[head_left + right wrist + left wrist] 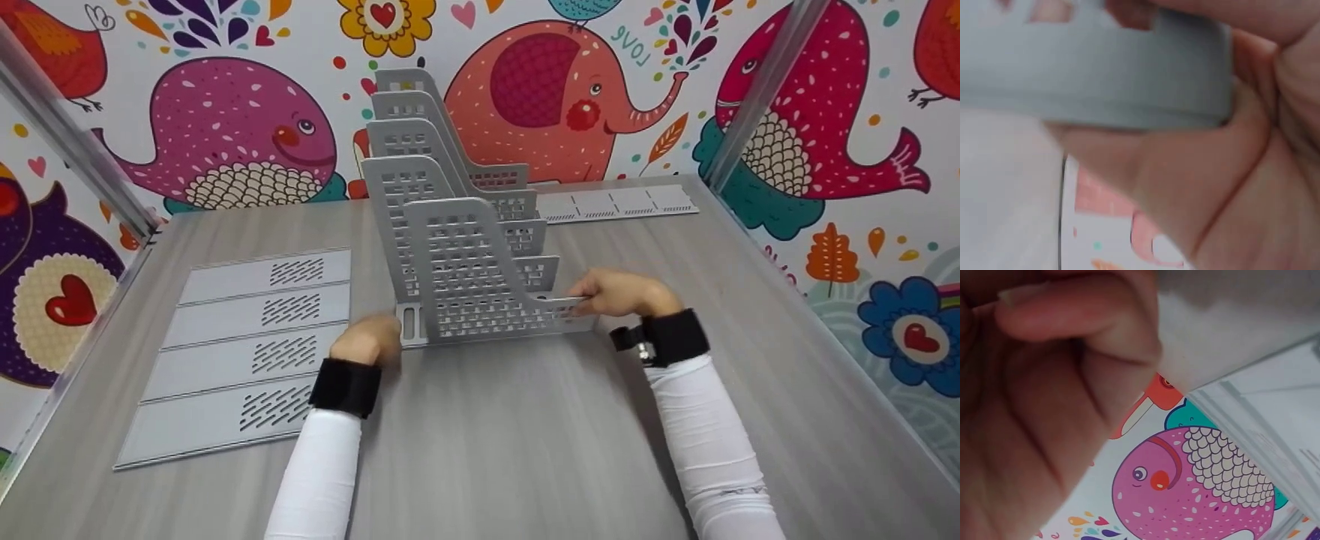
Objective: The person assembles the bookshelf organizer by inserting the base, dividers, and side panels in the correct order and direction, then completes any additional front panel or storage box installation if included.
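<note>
A grey magazine file rack (469, 277) stands upright, its perforated dividers in a row from front to back on a slotted base. My right hand (619, 292) pinches the low right end of the front divider (480, 262); in the right wrist view the thumb lies along the lower edge of the grey panel (1129, 67). My left hand (367, 339), slightly blurred, is right at the left end of the base (409, 324). Its fingers are curled in the left wrist view, where no held thing shows between them.
Left of the rack, a flat grey slotted panel (191, 367) with several sections lies on the wood-grain table (517, 435). A similar long panel (615, 204) lies at the back right. Printed walls (247, 135) with metal posts (765, 90) enclose the table.
</note>
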Action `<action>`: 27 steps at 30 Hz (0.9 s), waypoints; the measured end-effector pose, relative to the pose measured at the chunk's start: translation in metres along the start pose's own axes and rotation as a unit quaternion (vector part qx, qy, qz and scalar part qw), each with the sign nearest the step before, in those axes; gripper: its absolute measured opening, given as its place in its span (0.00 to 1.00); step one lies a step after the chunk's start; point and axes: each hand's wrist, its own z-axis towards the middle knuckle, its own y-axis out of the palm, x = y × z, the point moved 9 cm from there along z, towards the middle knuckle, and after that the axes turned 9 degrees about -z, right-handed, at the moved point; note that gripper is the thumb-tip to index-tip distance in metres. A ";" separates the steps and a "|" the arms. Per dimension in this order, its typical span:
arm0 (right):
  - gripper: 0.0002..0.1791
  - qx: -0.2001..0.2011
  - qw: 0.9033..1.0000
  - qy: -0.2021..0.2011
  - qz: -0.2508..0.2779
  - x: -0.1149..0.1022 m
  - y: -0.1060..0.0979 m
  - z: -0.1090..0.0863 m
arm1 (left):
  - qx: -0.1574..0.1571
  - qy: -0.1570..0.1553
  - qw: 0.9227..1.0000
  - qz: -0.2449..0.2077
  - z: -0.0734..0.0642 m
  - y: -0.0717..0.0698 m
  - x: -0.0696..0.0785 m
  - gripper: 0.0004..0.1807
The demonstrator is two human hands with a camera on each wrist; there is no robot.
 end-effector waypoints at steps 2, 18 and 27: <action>0.14 0.002 1.000 -0.019 0.003 -0.012 0.006 0.009 | -0.009 -0.011 1.000 -0.007 0.000 0.000 -0.002 0.10; 0.13 0.026 0.995 -0.094 -0.001 -0.046 0.017 0.025 | -0.006 0.013 0.998 -0.064 0.001 -0.007 -0.017 0.11; 0.16 0.013 0.993 -0.112 0.023 -0.039 0.014 0.025 | -0.013 0.010 0.996 -0.087 0.000 -0.008 -0.019 0.12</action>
